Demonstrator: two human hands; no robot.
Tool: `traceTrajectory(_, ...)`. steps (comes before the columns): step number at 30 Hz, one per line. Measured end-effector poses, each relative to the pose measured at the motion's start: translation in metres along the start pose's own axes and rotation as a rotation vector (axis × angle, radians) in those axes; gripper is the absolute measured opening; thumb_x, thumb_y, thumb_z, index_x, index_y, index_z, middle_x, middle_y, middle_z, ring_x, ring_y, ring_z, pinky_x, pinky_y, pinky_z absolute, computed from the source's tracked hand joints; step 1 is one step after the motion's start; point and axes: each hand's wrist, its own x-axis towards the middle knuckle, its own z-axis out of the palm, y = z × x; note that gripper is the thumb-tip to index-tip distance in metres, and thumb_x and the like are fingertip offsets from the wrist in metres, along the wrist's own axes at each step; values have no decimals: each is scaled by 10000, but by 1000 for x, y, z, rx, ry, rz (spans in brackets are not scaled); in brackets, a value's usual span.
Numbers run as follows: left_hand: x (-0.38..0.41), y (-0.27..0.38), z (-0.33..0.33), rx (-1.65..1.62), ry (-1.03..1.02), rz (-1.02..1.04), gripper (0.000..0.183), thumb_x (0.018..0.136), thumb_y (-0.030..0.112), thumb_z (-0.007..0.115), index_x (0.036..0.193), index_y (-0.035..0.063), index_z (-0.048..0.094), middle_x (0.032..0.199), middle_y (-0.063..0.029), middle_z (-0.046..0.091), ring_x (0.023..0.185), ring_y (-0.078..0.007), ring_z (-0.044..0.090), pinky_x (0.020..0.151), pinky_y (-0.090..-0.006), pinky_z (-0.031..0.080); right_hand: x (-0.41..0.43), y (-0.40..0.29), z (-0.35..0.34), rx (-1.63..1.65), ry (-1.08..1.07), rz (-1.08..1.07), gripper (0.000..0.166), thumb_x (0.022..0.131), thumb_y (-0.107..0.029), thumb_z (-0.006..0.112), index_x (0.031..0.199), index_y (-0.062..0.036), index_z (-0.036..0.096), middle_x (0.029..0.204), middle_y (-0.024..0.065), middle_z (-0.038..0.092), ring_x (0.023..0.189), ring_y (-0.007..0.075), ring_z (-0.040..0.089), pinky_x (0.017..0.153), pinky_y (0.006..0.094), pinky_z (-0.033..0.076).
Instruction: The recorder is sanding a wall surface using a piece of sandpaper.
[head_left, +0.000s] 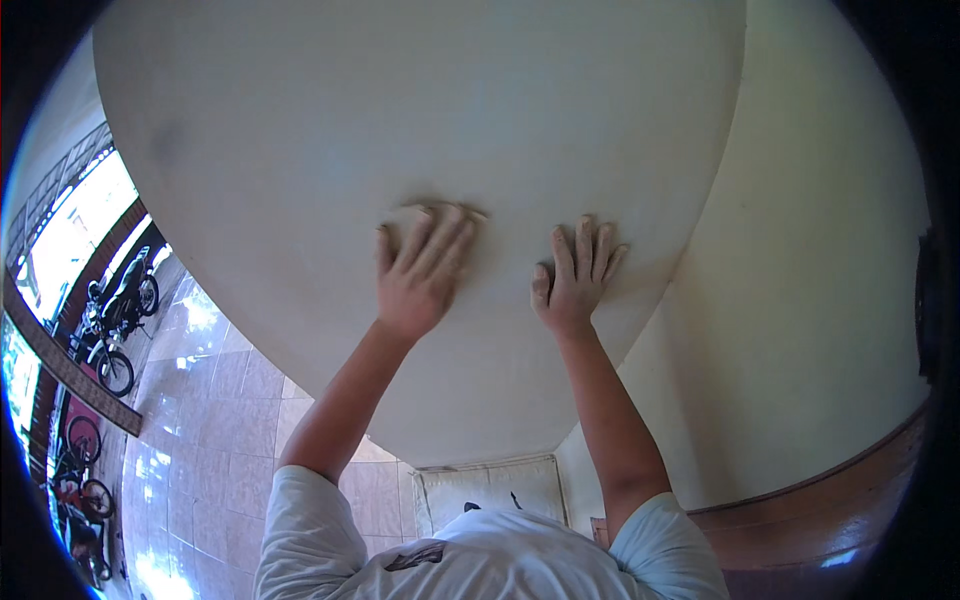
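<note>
A smooth off-white wall panel (525, 135) fills the view in front of me. Against it my left hand (422, 270) presses a thin pale sheet (400, 218), perhaps sandpaper. Only the sheet's edge shows around the fingertips; the palm hides the rest, and the hand is slightly blurred. Further right, my right hand (576, 277) lies flat on the same surface with its fingers spread and nothing in it. Pale dust coats the fingers of both hands.
To the right, a cream wall (810, 247) meets the panel at a corner, with brown wood (825, 517) below. Glossy floor tiles (225, 420) spread at left, near a parked motorcycle (112, 307) and bicycles (84, 465). A pale padded item (487, 487) lies low by the wall.
</note>
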Motion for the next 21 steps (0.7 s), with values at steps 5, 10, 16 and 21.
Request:
traceTrajectory(5,26,0,-11,10,102,-167,515,915,211,584,1419,135,511,1507,-52,450,1404,-354,379,1114,-680,131,-3,-2,1,-19,-2,-80,502,1018,-430,328,1322,-108,565,1517,180,392,1443,440,254,1134,677,101)
traceTrajectory(10,45,-29,-24,4,181,-183,574,866,202,607,1429,210,502,1527,-5,422,1395,-293,400,1103,-677,205,-2,1,-2,-26,-17,-70,507,1017,-436,331,1324,-108,565,1516,178,396,1442,438,255,1135,674,103)
traceTrajectory(16,18,-3,-6,14,-11,-61,516,894,190,581,1406,185,526,1500,-41,459,1396,-319,397,1123,-646,178,-2,1,-1,-22,-15,-52,500,1015,-436,340,1326,-115,565,1509,165,409,1442,430,260,1137,671,104)
traceTrajectory(21,-3,-7,0,-52,217,-303,473,937,178,543,1404,108,518,1507,-80,448,1428,-369,340,1142,-648,102,-3,-2,0,-34,-32,-58,491,1016,-436,342,1344,-140,554,1510,156,410,1443,420,264,1138,670,105)
